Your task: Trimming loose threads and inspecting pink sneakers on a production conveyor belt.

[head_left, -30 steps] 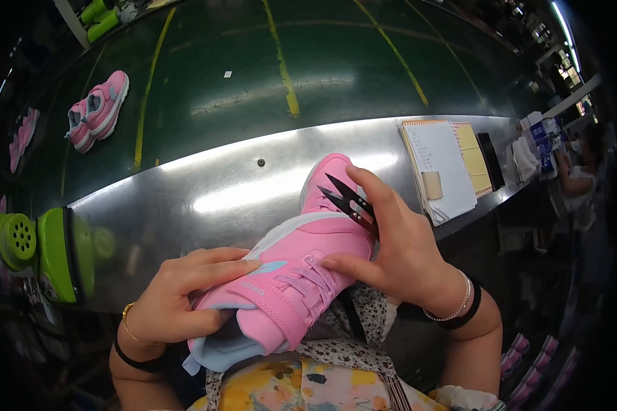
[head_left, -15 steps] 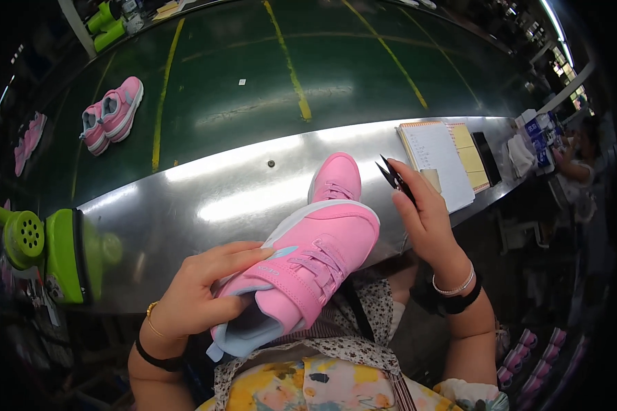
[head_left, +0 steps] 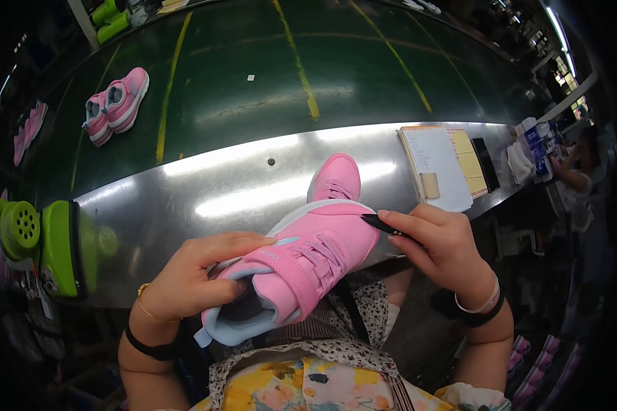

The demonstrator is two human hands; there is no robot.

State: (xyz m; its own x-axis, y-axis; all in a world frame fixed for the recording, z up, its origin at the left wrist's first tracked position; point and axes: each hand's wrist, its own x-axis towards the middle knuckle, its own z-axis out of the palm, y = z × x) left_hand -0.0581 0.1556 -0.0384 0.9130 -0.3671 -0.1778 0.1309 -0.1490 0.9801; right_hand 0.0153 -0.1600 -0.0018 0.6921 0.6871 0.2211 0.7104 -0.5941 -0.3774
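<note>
A pink child's sneaker (head_left: 339,240) with a light blue lining and a strap is gripped at its heel side by my left hand (head_left: 209,274), thumb inside the opening. My right hand (head_left: 442,243) is closed round small black thread snips (head_left: 384,223), whose tip touches the upper near the toe. Just beyond lies a second pink sneaker (head_left: 336,177) on the metal bench, partly hidden behind the first.
A notebook (head_left: 435,164) and a dark phone-like slab (head_left: 486,164) lie at the right. On the left stands a lime green device (head_left: 62,250). Across the metal ledge (head_left: 144,212), the green belt (head_left: 233,61) carries a pair of pink sneakers (head_left: 120,103). A small dark round piece (head_left: 271,162) rests on the ledge.
My right hand has brought the snips left and down onto the toe of the sneaker, and their spread blades now look closed. The held sneaker has shifted slightly left.
</note>
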